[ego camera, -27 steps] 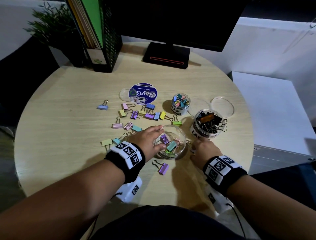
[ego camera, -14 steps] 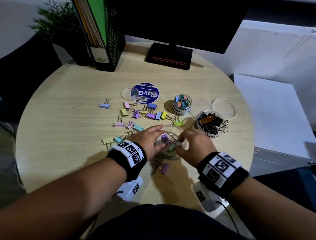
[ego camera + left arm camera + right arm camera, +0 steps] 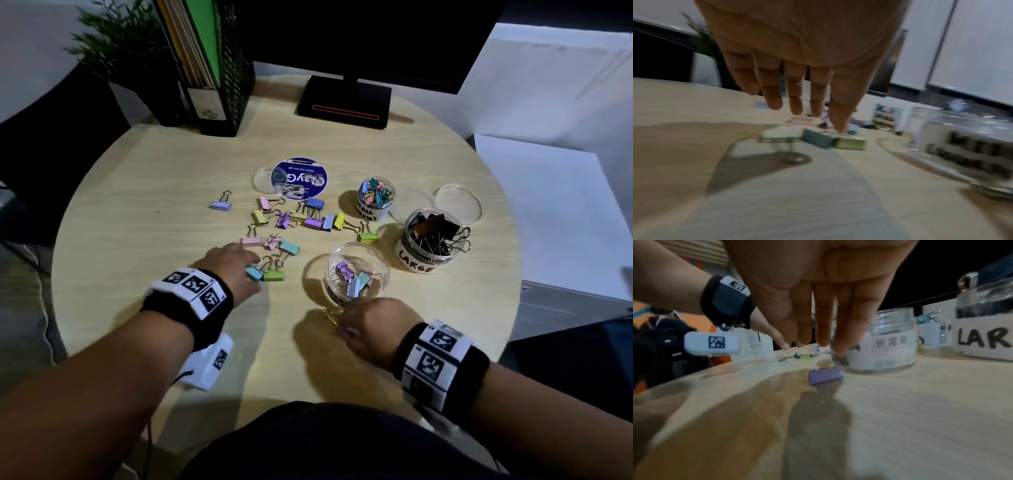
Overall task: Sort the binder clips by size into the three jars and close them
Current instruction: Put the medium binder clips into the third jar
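Note:
The open medium jar (image 3: 358, 274) holds several pastel clips. To its left, my left hand (image 3: 239, 269) reaches with straight fingers (image 3: 774, 100) over a teal clip (image 3: 254, 273) and a green clip (image 3: 274, 275). One fingertip touches down just behind the green clip (image 3: 851, 143). My right hand (image 3: 359, 325) hovers in front of the jar, fingers (image 3: 823, 337) straight, pointing down over a purple clip (image 3: 825, 375) on the table. Only that clip's gold handle (image 3: 329, 313) shows in the head view. Neither hand holds anything.
More pastel clips (image 3: 294, 219) lie scattered mid-table. The small jar (image 3: 376, 200) and the large jar (image 3: 430, 243) of black clips stand open at the right. Lids: a clear lid (image 3: 457, 205) and a blue-labelled lid (image 3: 299, 178). A monitor base (image 3: 344, 106) and file holder (image 3: 212, 85) stand behind.
Both hands have left the medium jar. The left moved left to the teal and green clips. The right drew back toward me to the purple clip.

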Tool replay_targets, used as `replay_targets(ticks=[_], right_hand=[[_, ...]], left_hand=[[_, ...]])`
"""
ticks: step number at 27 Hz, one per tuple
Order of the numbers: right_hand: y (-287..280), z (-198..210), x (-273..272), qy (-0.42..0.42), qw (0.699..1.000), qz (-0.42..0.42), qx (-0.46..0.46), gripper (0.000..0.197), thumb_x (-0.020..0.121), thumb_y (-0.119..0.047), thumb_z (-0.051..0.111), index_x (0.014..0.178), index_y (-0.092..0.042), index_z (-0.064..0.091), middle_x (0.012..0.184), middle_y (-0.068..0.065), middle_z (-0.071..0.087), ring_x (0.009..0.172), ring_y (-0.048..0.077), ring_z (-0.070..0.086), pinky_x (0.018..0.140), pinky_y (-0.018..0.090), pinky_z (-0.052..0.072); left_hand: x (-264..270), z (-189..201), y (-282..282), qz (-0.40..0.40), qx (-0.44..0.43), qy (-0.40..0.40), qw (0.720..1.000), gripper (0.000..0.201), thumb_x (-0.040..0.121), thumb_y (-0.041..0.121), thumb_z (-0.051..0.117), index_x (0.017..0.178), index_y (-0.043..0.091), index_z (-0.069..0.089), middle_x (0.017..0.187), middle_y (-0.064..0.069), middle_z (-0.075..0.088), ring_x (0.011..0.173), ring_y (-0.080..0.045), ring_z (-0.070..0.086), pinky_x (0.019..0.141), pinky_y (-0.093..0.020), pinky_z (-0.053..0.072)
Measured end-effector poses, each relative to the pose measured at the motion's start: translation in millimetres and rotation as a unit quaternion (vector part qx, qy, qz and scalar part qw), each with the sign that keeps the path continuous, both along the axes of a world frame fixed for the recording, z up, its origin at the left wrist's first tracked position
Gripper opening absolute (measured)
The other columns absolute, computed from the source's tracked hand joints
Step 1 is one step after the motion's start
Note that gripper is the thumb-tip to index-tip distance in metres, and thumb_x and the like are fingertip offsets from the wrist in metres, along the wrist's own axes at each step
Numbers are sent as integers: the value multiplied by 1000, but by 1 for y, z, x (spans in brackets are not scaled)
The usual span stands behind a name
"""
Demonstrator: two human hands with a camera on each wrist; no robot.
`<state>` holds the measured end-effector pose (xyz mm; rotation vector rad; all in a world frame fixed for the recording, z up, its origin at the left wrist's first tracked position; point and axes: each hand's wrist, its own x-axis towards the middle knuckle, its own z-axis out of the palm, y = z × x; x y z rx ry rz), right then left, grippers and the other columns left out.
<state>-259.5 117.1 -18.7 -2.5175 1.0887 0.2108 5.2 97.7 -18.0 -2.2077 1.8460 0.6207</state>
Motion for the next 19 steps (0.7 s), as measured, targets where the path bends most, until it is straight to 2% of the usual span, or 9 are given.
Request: replay_targets(ticks=[2,5,10,12,13,15,17,19], right_hand=[[6,-10,9,48,999,18,15,28,88,-23,42,111,-22,58,118,2,55,103,28,57,83,35,50],[8,-21,15,107,993,7,41,37,88,-15,43,123,-21,52,132,5,45,114,31,47,90,40,48],[7,-24,17,128,991,12,35,34,90,-9,41,121,-16,52,120,9,48,113,30,43,87,39,48],[8,-15,18,90,995,7,40,32,88,-12,44,116,-19,57,116,7,51,111,28,46,87,37,47],[9,-9,17,43,998,4,34,29,85,-14,47,110,-19,60,112,6,54,106,26,49,86,35,48],[7,8,17,-56,998,-7,3,20,78,-19,53,94,-18,66,97,4,61,90,24,58,75,31,50],[-2,21,14,-123,990,-59,-39,12,74,-19,61,83,-18,68,88,0,64,76,20,60,66,24,47],[-17,28,10,-168,976,-126,-65,8,72,-16,67,80,-17,68,87,0,64,72,19,59,65,23,45]], left_hand=[[19,-2,2,51,32,-22,998,58,79,42,67,132,28,49,136,-3,44,123,-25,46,101,-35,41],[29,-11,5,74,35,-11,997,62,75,39,72,132,27,49,129,-5,48,119,-24,49,97,-31,42],[26,-20,6,70,46,3,996,56,77,36,73,128,26,53,125,-5,48,116,-22,50,95,-30,42],[23,-19,4,69,45,9,997,55,76,35,75,125,25,54,123,-5,50,113,-21,52,92,-30,43],[22,-19,3,69,44,12,997,54,75,35,75,123,24,54,122,-4,52,111,-21,53,90,-29,43],[19,-18,1,72,39,19,996,51,73,32,77,118,22,55,120,-2,56,108,-21,55,86,-28,44],[16,-15,-2,80,34,30,996,47,71,30,79,110,21,55,115,-1,60,102,-21,57,81,-28,46],[11,-13,-3,76,31,37,996,41,72,29,78,104,21,54,110,-1,62,93,-20,56,76,-27,45]])
